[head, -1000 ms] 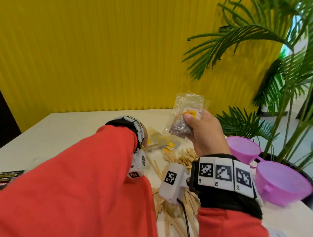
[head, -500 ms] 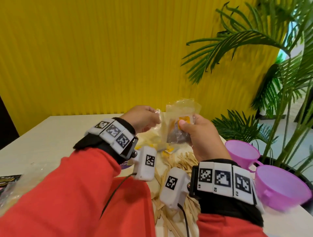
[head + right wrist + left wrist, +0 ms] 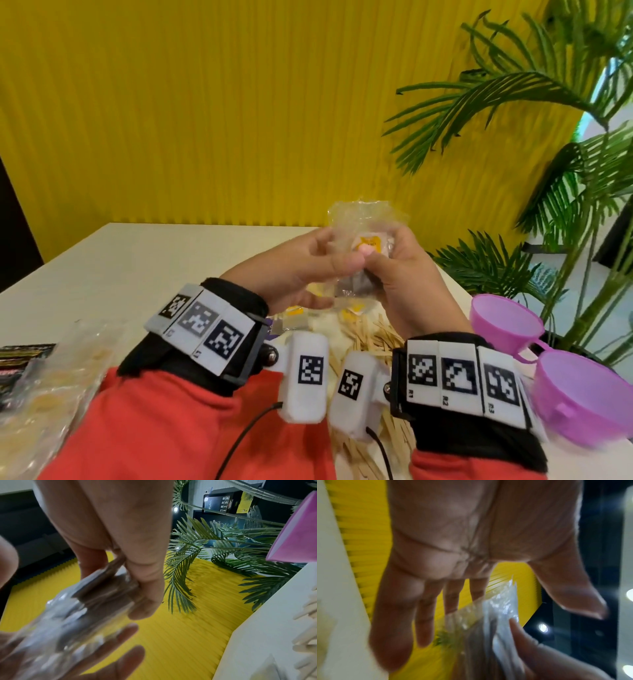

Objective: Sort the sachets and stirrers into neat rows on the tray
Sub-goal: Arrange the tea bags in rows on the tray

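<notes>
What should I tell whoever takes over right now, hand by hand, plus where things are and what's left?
Right hand: grips a clear plastic bag of sachets, held up over the table.
Left hand: fingers straight, laid against the bag's left side, thumb not closed.
Wooden stirrers lie in a loose pile on the table under the hands, with a few yellow sachets beside them.
Done: nothing is in rows; no tray is visible.
Left: empty the bag, then sort sachets and stirrers.

Red sleeves (image 3: 164, 425); black wristbands (image 3: 236, 301) carrying white fiducial-tag blocks (image 3: 459, 377); white camera pods (image 3: 305, 373), black cables (image 3: 246, 442).
</notes>
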Demonstrator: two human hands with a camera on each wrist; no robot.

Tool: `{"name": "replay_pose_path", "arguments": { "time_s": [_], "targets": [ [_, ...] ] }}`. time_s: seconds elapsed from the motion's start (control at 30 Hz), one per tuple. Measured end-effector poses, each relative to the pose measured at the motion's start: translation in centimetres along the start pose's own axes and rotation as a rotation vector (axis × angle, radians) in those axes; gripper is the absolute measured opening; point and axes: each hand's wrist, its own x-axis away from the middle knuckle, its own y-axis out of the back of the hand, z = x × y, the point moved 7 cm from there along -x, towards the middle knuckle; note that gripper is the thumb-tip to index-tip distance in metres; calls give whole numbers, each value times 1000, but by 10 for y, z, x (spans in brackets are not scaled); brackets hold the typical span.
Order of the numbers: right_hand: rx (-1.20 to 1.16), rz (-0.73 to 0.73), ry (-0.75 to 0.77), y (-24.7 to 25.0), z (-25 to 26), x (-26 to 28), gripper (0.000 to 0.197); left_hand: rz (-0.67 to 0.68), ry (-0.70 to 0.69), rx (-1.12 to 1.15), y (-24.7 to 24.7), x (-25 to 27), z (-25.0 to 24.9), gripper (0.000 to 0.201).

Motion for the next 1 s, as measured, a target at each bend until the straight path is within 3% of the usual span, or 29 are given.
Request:
{"name": "replay_pose_path", "arguments": {
  "time_s": [0.1,0.23,0.47,0.53,0.6,0.73,0.87,1.0],
  "targets": [
    [-32,49,17,-12,4,0,32,56,45,-46,-4,3,4,48],
    [-5,111,8,-27,6,3,23,36,38,23,-3,7,1,17],
    [250,63,-60,-30,-8,-2,29,-61,-4,50,10,9,-5,20],
    [302,80,-89,-32,-6,1,39,-97,-1,40,16,11,-5,20],
    [386,78,-152,-30,-4,-1,51,-168,-3,41,29,15,-7,19],
    [521,-13,-285,-15,6,-23,44,-355,-30,130,63,27,-13,15],
    [868,35,-400,-12,-2,-57,41,-497,-84,235,90,40,-17,17],
    [1442,286,-522,-19,-41,-86,51,-584,-94,258,106,46,-13,20]
  ]
}}
